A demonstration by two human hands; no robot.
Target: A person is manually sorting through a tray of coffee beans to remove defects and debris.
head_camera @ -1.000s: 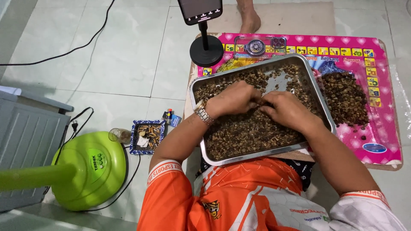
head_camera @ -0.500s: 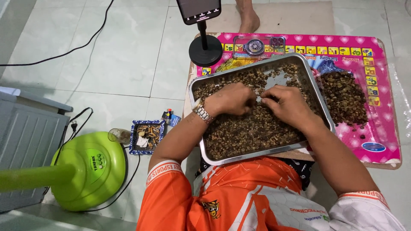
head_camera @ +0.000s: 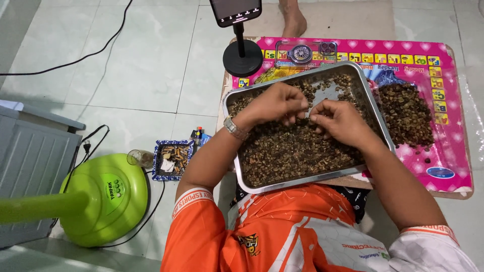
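Observation:
A metal tray [head_camera: 383, 132] on my lap holds several brown coffee beans [head_camera: 292, 151]. My left hand [head_camera: 275, 103], with a metal watch on the wrist, is raised over the tray's far half, fingers curled and pinched. My right hand [head_camera: 340, 121] is beside it, fingertips pinched close to the left hand's. Both hands seem to hold small beans, but the beans between the fingers are too small to make out. A separate heap of beans [head_camera: 406, 113] lies on the pink mat [head_camera: 448, 151] to the tray's right.
A phone on a black round stand [head_camera: 242, 58] rises beyond the tray, with a second phone [head_camera: 305, 53] flat on the mat. On the tiled floor to the left are a green fan base [head_camera: 103, 199], a small blue dish [head_camera: 173, 160] and cables. Someone's bare foot [head_camera: 292, 20] shows at the top.
Both hands have lifted off the bean layer and shifted toward the far side of the tray, fingertips now meeting in the air.

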